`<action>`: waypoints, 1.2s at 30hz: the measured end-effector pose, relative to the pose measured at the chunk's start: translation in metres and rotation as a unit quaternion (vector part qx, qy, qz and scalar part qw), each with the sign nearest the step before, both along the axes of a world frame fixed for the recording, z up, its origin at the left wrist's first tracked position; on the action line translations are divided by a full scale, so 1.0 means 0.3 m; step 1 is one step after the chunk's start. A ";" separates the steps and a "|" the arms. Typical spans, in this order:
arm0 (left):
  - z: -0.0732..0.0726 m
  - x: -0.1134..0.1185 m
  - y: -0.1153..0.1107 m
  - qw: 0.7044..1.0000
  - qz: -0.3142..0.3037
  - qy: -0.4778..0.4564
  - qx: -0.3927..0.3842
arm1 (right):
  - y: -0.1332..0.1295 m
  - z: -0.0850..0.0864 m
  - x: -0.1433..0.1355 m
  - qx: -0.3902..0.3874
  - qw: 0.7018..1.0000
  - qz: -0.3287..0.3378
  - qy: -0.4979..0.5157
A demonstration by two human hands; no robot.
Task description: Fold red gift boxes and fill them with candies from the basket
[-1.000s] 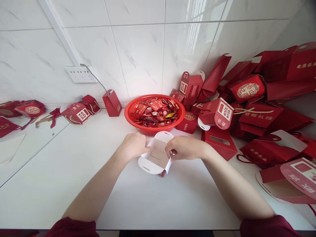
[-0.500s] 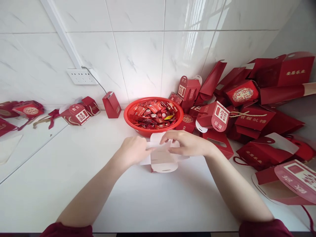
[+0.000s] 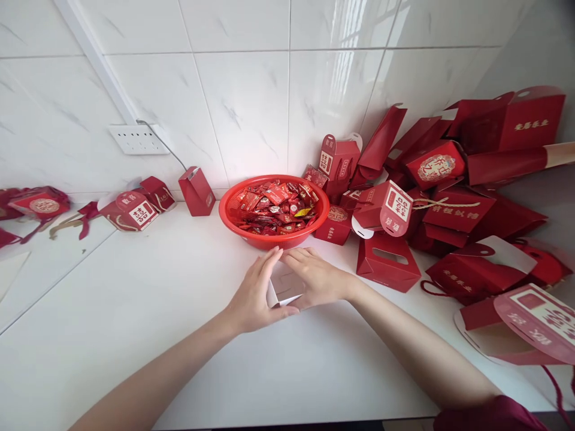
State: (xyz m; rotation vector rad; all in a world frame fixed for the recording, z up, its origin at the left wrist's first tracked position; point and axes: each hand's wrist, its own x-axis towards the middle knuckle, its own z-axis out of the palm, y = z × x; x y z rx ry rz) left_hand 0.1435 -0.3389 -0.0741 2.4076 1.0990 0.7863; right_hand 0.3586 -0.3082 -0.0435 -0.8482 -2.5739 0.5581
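Red plastic basket [image 3: 274, 241] on the white bench [image 3: 188, 365], heaped with small wrapped packets [image 3: 274, 206], mostly red, one yellow patch at the right of the heap. Directly on the near side of the basket: small box [image 3: 286, 285], white inside, top open, thin lines visible on its floor. Both hands are on it. Left hand [image 3: 257, 294] is curved round its left side, fingers pointing toward the basket, thumb laid along the near edge; right hand [image 3: 318, 278] covers the right side, fingers bent over toward the far end. Box held between the two; its outer walls are mostly hidden, and whether its base rests on the bench cannot be told. Fingertips lie very near the basket's near rim; contact unclear. Left of the basket, just beside it, a closed red carton [image 3: 196, 193] stands upright; farther left, a tilted box with white lettering panel [image 3: 133, 212] and a dark red ribbon [image 3: 88, 219]. Right of the basket, a large jumbled pile of red boxes [image 3: 453, 209], some tilted, some stacked; a red box with a handle slot [image 3: 389, 270] sits at the pile's near left edge. Behind the basket, white tiled wall [image 3: 245, 102]; socket panel [image 3: 138, 139] to its upper left.
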 end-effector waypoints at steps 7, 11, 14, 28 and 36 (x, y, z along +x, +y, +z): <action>-0.137 0.003 0.041 0.977 -0.023 -0.209 -0.026 | 0.016 -0.078 0.000 -0.052 0.971 0.013 0.233; -0.132 -0.011 0.068 0.951 -0.082 -0.263 -0.142 | 0.008 -0.148 -0.016 -0.058 0.945 -0.013 0.323; -0.129 -0.030 0.075 0.947 -0.111 -0.250 -0.170 | -0.004 -0.203 -0.019 -0.030 0.945 -0.032 0.325; -0.139 -0.040 0.102 0.881 -0.194 -0.338 -0.267 | -0.046 -0.290 -0.052 -0.092 0.936 -0.108 0.322; -0.138 -0.041 0.074 0.948 -0.136 -0.284 -0.051 | -0.068 -0.302 -0.048 0.130 0.941 -0.034 0.310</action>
